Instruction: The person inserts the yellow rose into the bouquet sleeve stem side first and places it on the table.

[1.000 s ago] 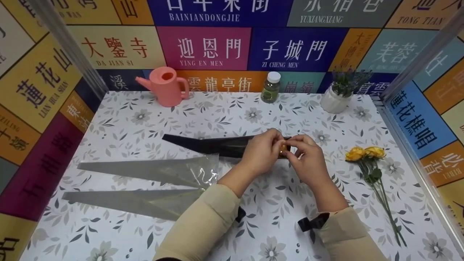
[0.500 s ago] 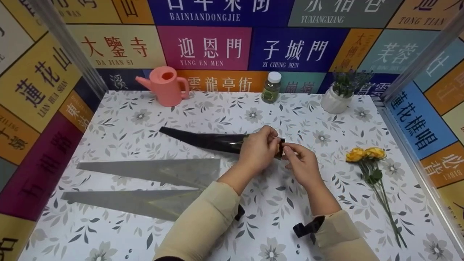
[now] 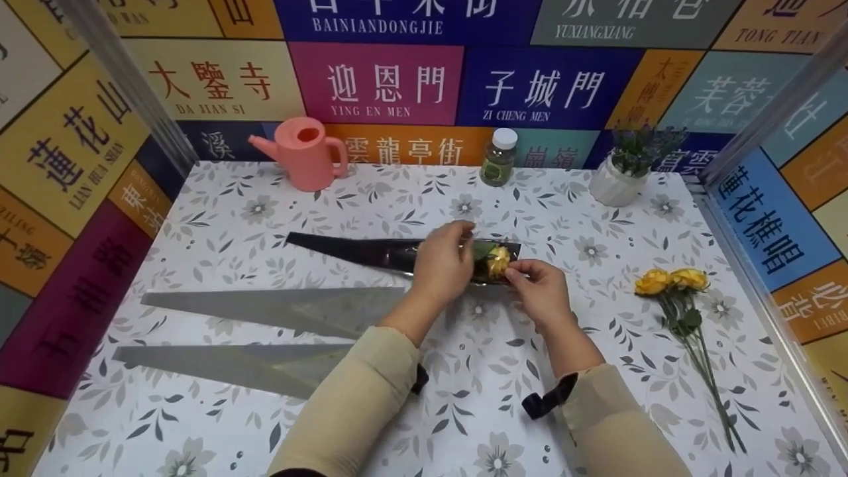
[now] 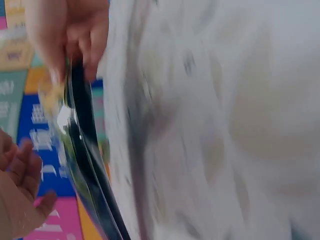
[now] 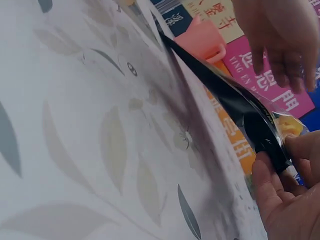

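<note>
My right hand (image 3: 543,291) pinches the open end of a flower sleeve (image 3: 371,254), black behind and clear in front. Through the clear film shows a yellow rose (image 3: 498,262) with a green leaf by it. My left hand (image 3: 444,262) is over the sleeve's middle in the head view. From the right wrist, the left hand (image 5: 280,50) appears apart from the sleeve, fingers relaxed. The left wrist view has the right hand (image 4: 75,35) with thumb and fingers on the sleeve's edge, and the left hand (image 4: 22,185) off to its side.
Two flat grey-clear sleeves, an upper one (image 3: 265,310) and a lower one (image 3: 218,364), lie to the left. Yellow roses (image 3: 670,281) with long stems lie at right. Along the back stand a pink watering can (image 3: 306,159), a lidded jar (image 3: 498,159) and a potted plant (image 3: 617,182).
My left hand has moved left along the sleeve, off its open end, uncovering the rose inside. The sleeve has shifted slightly left and away. My right hand has followed left, still gripping its edge.
</note>
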Tool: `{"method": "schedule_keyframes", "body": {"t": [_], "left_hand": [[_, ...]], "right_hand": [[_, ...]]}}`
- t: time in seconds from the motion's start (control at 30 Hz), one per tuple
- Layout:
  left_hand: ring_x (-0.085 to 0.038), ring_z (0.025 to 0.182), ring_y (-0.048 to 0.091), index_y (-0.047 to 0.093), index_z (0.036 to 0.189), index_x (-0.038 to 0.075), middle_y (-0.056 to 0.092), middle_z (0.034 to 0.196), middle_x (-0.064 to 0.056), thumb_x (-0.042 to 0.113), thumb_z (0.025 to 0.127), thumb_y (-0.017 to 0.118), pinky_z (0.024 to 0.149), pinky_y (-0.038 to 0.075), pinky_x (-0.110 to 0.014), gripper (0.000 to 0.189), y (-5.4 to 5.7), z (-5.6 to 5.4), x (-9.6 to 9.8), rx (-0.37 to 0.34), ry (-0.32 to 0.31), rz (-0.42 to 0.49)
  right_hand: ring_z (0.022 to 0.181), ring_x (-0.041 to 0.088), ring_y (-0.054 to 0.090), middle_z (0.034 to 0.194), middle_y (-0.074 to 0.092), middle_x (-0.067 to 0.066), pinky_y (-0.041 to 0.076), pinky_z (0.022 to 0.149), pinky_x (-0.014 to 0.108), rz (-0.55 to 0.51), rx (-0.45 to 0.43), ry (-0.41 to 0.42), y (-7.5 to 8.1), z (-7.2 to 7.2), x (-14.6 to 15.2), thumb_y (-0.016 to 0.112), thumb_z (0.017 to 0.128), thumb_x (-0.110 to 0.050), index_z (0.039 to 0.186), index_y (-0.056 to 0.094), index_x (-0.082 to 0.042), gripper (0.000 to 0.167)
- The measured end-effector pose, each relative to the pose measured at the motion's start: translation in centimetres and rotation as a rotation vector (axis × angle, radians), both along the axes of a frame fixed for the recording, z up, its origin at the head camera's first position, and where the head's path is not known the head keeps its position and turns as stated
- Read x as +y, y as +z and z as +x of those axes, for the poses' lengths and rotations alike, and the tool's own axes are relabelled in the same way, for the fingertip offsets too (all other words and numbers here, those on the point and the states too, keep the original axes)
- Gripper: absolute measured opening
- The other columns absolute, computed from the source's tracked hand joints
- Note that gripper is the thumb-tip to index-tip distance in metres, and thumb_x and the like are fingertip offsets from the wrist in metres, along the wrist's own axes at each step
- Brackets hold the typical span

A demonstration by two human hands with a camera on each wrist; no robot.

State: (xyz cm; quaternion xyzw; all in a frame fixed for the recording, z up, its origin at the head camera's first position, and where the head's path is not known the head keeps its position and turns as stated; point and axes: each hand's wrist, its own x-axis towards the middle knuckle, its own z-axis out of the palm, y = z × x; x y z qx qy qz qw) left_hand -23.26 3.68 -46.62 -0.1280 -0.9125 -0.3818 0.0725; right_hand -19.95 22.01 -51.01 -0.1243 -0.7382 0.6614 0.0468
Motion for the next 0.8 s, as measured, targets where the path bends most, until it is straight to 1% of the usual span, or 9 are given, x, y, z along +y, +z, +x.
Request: {"method": "schedule_keyframes", "body": {"t": [0.07,0.13,0.23,0.3,0.4,0.53,0.67,0.73,0.8], "left_hand": [[-0.03,0.136,0.055,0.061,0.145,0.013,0.062,0.147,-0.009,0.021,0.104,0.066,0.112,0.043,-0.053,0.043,-0.2,-0.6,-1.6,-0.092,0.048,-0.086],[-0.035,0.149,0.04,0.052,0.156,0.017,0.044,0.163,-0.012,0.027,0.104,0.066,0.116,0.035,-0.064,0.055,-0.5,-0.9,-3.3,-0.233,0.063,-0.185],[-0.043,0.158,0.02,0.04,0.164,0.02,0.022,0.173,-0.018,0.034,0.106,0.061,0.115,0.025,-0.078,0.063,-0.9,-1.1,-5.6,-0.413,0.044,-0.3],[-0.046,0.159,0.013,0.036,0.166,0.02,0.016,0.174,-0.021,0.033,0.108,0.057,0.114,0.023,-0.08,0.063,-1.2,-1.2,-6.8,-0.474,0.023,-0.342],[-0.047,0.159,0.007,0.031,0.168,0.02,0.012,0.174,-0.024,0.029,0.109,0.053,0.115,0.02,-0.08,0.063,-2.0,-1.5,-8.1,-0.499,-0.004,-0.372],[-0.048,0.159,0.002,0.027,0.169,0.018,0.009,0.174,-0.026,0.021,0.109,0.052,0.117,0.015,-0.078,0.065,-3.1,-2.4,-9.8,-0.473,-0.016,-0.384],[-0.049,0.159,0.002,0.028,0.168,0.013,0.008,0.174,-0.027,0.016,0.107,0.055,0.117,0.017,-0.079,0.067,-3.6,-3.0,-11.2,-0.435,0.068,-0.444],[-0.05,0.159,0.003,0.028,0.168,0.011,0.008,0.174,-0.027,0.013,0.105,0.057,0.116,0.018,-0.08,0.07,-3.7,-3.0,-11.6,-0.424,0.116,-0.492],[-0.05,0.159,0.004,0.027,0.168,0.01,0.008,0.174,-0.026,0.013,0.104,0.056,0.115,0.019,-0.08,0.07,-3.7,-2.9,-11.7,-0.424,0.135,-0.522]], "right_hand": [[0.072,0.014,0.069,0.09,0.072,0.002,0.058,0.06,0.027,-0.042,-0.023,0.007,-0.2,-0.6,0.0,0.068,0.1,0.003,0.107,0.069,0.009,0.009],[0.077,0.015,0.068,0.094,0.07,0.003,0.06,0.064,0.027,-0.105,-0.044,0.021,-0.5,-1.1,-0.1,0.066,0.101,0.004,0.107,0.067,0.007,0.007],[0.084,0.016,0.067,0.097,0.068,0.005,0.061,0.07,0.029,-0.162,-0.071,0.046,-0.9,-1.9,-0.4,0.062,0.103,0.004,0.108,0.064,0.005,0.006],[0.086,0.016,0.068,0.1,0.068,0.007,0.062,0.074,0.031,-0.176,-0.079,0.067,-1.2,-2.4,-0.8,0.06,0.105,0.003,0.111,0.062,0.006,0.007],[0.087,0.018,0.069,0.1,0.068,0.009,0.062,0.077,0.031,-0.196,-0.079,0.07,-1.5,-3.0,-1.8,0.058,0.105,0.004,0.111,0.061,0.007,0.007],[0.089,0.018,0.069,0.099,0.068,0.012,0.062,0.078,0.03,-0.202,-0.062,0.059,-1.9,-3.3,-3.3,0.062,0.102,0.008,0.109,0.063,0.009,0.008],[0.099,0.017,0.066,0.12,0.066,0.022,0.061,0.085,0.029,-0.172,-0.053,0.086,-2.5,-3.4,-3.6,0.064,0.1,0.009,0.126,0.061,0.014,0.027],[0.107,0.019,0.064,0.133,0.06,0.025,0.06,0.089,0.03,-0.192,-0.056,0.098,-2.7,-3.4,-3.3,0.063,0.1,0.009,0.136,0.057,0.014,0.037],[0.113,0.024,0.062,0.142,0.055,0.028,0.059,0.093,0.032,-0.221,-0.052,0.111,-2.9,-3.4,-2.9,0.061,0.102,0.008,0.142,0.053,0.014,0.042]]}}
